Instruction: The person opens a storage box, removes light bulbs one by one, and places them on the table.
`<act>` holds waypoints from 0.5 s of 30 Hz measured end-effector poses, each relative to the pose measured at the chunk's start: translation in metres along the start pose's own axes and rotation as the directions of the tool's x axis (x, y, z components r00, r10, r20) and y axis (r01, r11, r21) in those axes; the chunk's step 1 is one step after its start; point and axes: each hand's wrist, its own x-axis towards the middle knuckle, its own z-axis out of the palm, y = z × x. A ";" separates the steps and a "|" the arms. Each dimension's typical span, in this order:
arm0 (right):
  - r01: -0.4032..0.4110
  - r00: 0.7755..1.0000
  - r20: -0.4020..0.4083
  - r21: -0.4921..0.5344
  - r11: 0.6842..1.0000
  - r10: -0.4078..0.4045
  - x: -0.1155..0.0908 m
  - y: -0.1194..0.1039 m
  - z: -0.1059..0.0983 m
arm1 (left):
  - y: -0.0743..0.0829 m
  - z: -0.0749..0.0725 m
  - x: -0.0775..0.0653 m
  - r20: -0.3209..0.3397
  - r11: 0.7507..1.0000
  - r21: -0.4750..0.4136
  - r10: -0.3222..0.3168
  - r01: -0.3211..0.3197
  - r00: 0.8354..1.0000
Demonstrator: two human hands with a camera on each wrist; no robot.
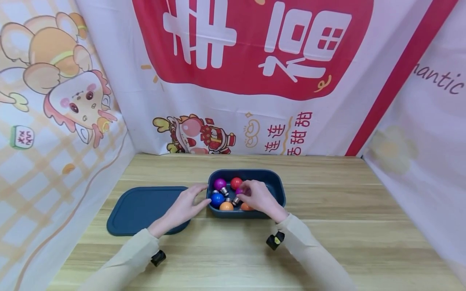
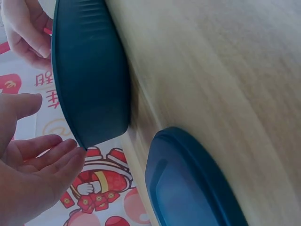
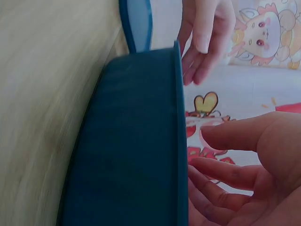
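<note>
Coloured light bulbs with metal screw bases lie in a dark blue box (image 1: 271, 182). Among them are a purple bulb (image 1: 219, 184), a red bulb (image 1: 236, 183), a blue bulb (image 1: 217, 199) and an orange bulb (image 1: 226, 206). My right hand (image 1: 259, 196) reaches over the box from the front, fingertips close around a magenta bulb (image 1: 239, 191). In the right wrist view a gap shows between thumb and fingers; the lower fingertips are hidden behind the box wall. My left hand (image 1: 187, 204) spreads at the box's left end, fingertips right at the rim, thumb apart from the fingers.
A dark blue lid (image 1: 142, 210) lies flat on the wooden table (image 1: 327, 242), left of the box and partly under my left forearm. Printed cloth (image 1: 145, 121) hangs at the back, with more patterned cloth at both sides.
</note>
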 end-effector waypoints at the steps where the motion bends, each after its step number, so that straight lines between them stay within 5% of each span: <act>1: -0.007 1.000 0.004 -0.007 1.000 0.007 0.000 0.002 -0.001 | 0.000 0.001 0.000 0.003 1.000 0.000 0.004 -0.004 1.000; 15: -0.050 0.996 0.066 -0.113 0.992 0.058 0.008 0.026 -0.009 | -0.004 0.007 0.000 0.057 0.999 0.041 0.003 -0.005 0.998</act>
